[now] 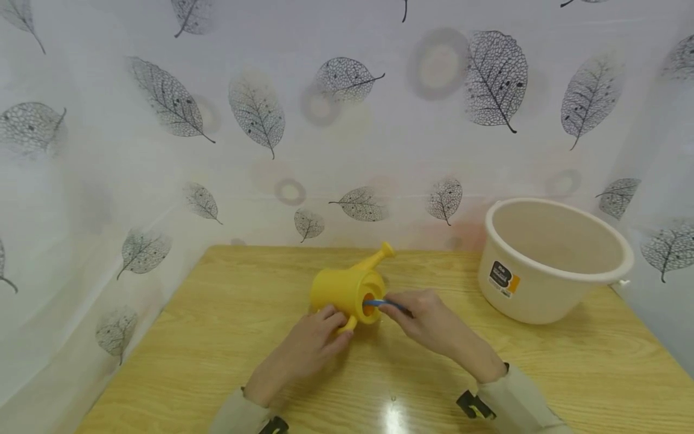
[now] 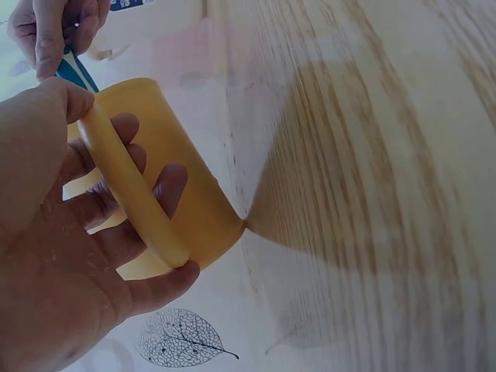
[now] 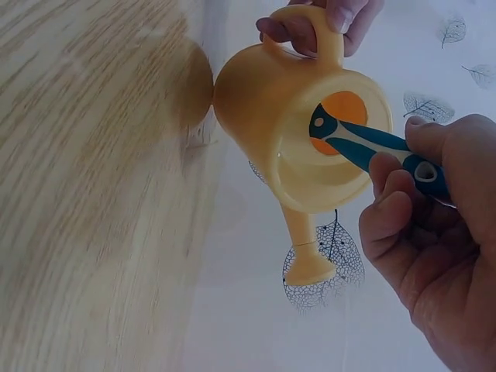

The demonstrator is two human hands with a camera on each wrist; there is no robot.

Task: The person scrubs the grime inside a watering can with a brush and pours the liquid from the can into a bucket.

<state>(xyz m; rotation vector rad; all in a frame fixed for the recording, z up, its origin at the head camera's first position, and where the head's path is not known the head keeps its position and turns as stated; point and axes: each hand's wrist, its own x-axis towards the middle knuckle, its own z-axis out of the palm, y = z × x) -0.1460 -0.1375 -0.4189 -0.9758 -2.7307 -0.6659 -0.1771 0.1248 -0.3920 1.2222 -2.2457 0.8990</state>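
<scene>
Near the desk's [image 1: 217,313] far edge, roughly midway along, head view: yellow watering can [image 1: 335,289] tipped over, mouth facing the right-hand side, spout [image 1: 374,259] angled toward that edge. Left hand [image 1: 314,340] grasps its handle [image 1: 349,325]; right hand [image 1: 428,319] pinches a blue-green tool [image 1: 387,302]. Cream bucket [image 1: 534,295] by the far right corner.

Left wrist: fingers wrapped round the can's handle.

Right wrist: tool blue-green and white, tip at the mouth; depth inside unclear.
</scene>
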